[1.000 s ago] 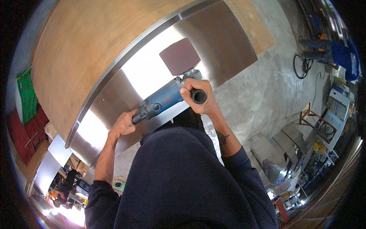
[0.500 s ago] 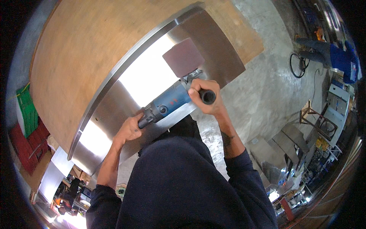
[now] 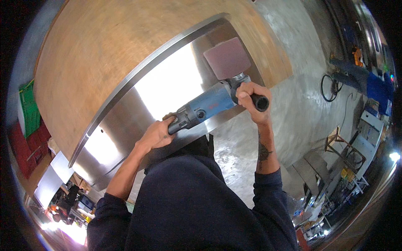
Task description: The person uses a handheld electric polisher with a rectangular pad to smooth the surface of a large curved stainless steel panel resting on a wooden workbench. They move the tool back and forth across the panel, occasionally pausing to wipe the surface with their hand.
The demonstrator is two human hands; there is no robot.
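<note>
A blue and black burnishing machine (image 3: 211,102) lies slantwise across a shiny metal sheet (image 3: 130,106) with a raised far edge. Its reddish-brown abrasive drum (image 3: 227,58) is over the right end of the sheet; I cannot tell whether it touches. My left hand (image 3: 157,134) is closed round the machine's rear grip. Wrapped about the black side handle (image 3: 260,103) near the drum is my right hand (image 3: 253,101). The sheet shows bright reflections and a small dark hole near its left end.
The sheet rests on a wooden board (image 3: 96,50). Concrete floor (image 3: 289,108) stretches to the right, with a coiled black cable (image 3: 329,88) on it. A person in blue (image 3: 372,85) is at the far right. Green (image 3: 30,109) and red (image 3: 29,148) objects stand at the left.
Both hands have carried the machine to the right along the sheet, its drum nearing the sheet's right end. My grip on it is the same. The view has shifted slightly.
</note>
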